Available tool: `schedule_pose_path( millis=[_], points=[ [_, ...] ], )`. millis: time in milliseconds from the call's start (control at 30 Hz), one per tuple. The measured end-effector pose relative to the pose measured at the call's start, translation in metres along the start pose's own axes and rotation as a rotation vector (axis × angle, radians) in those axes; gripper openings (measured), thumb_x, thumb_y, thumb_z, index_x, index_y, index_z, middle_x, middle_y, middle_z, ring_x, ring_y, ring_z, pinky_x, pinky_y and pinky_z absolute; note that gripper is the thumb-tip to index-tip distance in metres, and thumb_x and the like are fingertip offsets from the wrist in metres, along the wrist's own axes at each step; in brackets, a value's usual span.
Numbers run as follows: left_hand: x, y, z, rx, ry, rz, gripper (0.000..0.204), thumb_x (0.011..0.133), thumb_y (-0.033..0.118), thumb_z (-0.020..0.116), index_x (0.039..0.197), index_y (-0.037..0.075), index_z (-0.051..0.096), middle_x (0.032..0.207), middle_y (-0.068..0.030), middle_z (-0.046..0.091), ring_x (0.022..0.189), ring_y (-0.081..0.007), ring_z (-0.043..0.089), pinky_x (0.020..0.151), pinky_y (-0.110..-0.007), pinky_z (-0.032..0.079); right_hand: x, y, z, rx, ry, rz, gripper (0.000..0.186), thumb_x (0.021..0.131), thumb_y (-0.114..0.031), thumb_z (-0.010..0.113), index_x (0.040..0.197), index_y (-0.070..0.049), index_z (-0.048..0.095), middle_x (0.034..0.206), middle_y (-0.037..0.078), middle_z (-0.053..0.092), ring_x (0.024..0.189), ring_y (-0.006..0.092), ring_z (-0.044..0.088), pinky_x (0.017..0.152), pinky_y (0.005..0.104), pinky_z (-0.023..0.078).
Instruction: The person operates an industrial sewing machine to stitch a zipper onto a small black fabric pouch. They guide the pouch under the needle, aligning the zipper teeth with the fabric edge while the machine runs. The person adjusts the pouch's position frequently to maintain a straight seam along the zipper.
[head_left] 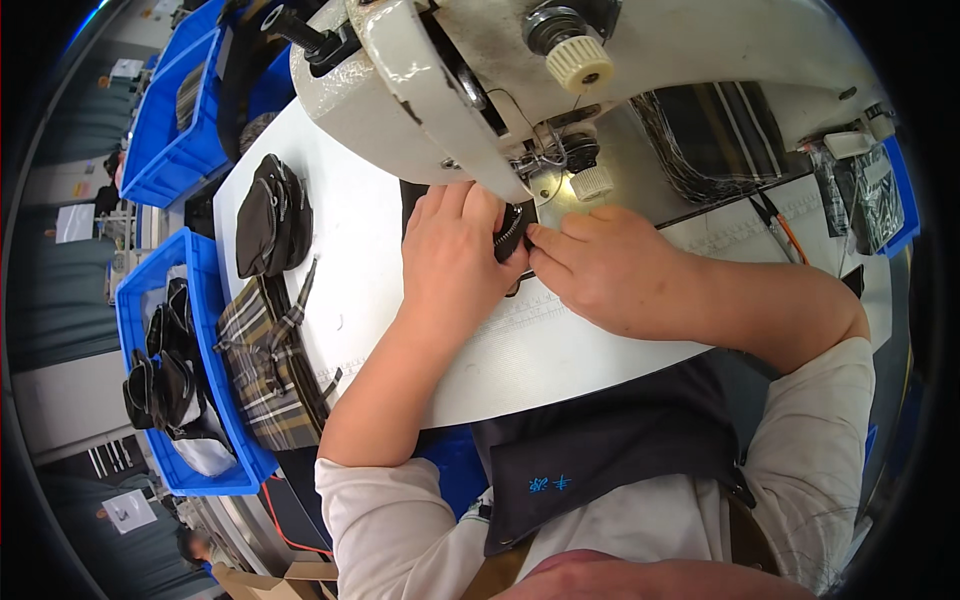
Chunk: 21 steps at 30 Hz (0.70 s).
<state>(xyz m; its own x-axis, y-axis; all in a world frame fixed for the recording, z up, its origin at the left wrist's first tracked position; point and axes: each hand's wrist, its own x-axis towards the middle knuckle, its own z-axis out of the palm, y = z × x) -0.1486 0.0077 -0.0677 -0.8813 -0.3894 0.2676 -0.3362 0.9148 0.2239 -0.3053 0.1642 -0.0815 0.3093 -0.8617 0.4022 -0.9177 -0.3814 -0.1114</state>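
Observation:
Under the needle area of a white industrial sewing machine (420, 100) lies a dark fabric piece with a zipper (510, 232). My left hand (455, 245) has its fingers curled over the left side of the piece, thumb pressing on it. My right hand (600, 265) pinches the piece's right edge between thumb and forefinger, just below the presser area. Much of the piece is hidden under my fingers and the machine head.
A white tabletop (370, 390) surrounds the machine. Left are stacked black pouches (268, 215), plaid fabric (270, 370) and blue bins (195, 440). Right are striped fabric (705, 135), scissors (785, 230) and another bin (905, 225). Another person (200, 550) shows at lower left.

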Motion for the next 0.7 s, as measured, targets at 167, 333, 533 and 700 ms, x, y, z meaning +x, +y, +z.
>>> schedule_pose_path(
  millis=[167, 333, 533, 700],
  points=[
    [0.004, -0.001, 0.009, -0.031, 0.192, 0.208, 0.030, 0.075, 0.010, 0.087, 0.102, 0.014, 0.075, 0.108, -0.0035, 0.073, 0.088, -0.0295, 0.068, 0.078, -0.040, 0.055, -0.001, -0.001, 0.001, -0.054, 0.002, 0.001, 0.020, 0.081, -0.013, 0.070, 0.096, 0.000, 0.072, 0.101, 0.011, 0.072, 0.090, 0.0226, 0.066, 0.073, 0.0361, 0.054],
    [0.003, -0.003, 0.010, -0.043, 0.201, 0.232, 0.028, 0.075, 0.005, 0.085, 0.101, 0.013, 0.079, 0.107, -0.0019, 0.073, 0.089, -0.0267, 0.070, 0.079, -0.037, 0.057, 0.001, -0.001, 0.002, -0.069, 0.033, -0.007, 0.011, 0.080, -0.014, 0.071, 0.086, -0.004, 0.070, 0.086, 0.006, 0.069, 0.086, 0.0220, 0.065, 0.071, 0.0360, 0.053],
    [0.000, 0.003, 0.005, -0.114, 0.097, 0.264, 0.036, 0.072, 0.001, 0.083, 0.107, 0.007, 0.079, 0.111, -0.0029, 0.075, 0.099, -0.0258, 0.070, 0.084, -0.035, 0.059, 0.001, -0.001, -0.001, -0.076, 0.009, -0.014, 0.010, 0.080, -0.013, 0.070, 0.085, -0.005, 0.069, 0.081, 0.006, 0.067, 0.081, 0.0220, 0.064, 0.070, 0.0362, 0.052],
    [-0.004, 0.003, 0.007, -0.052, 0.095, 0.319, 0.040, 0.071, -0.002, 0.080, 0.111, 0.004, 0.078, 0.116, -0.0041, 0.076, 0.098, -0.0259, 0.068, 0.085, -0.036, 0.058, 0.000, -0.004, -0.004, -0.089, -0.019, -0.015, 0.009, 0.080, -0.013, 0.070, 0.084, -0.005, 0.068, 0.080, 0.006, 0.067, 0.081, 0.0219, 0.064, 0.069, 0.0361, 0.051]
  ],
)
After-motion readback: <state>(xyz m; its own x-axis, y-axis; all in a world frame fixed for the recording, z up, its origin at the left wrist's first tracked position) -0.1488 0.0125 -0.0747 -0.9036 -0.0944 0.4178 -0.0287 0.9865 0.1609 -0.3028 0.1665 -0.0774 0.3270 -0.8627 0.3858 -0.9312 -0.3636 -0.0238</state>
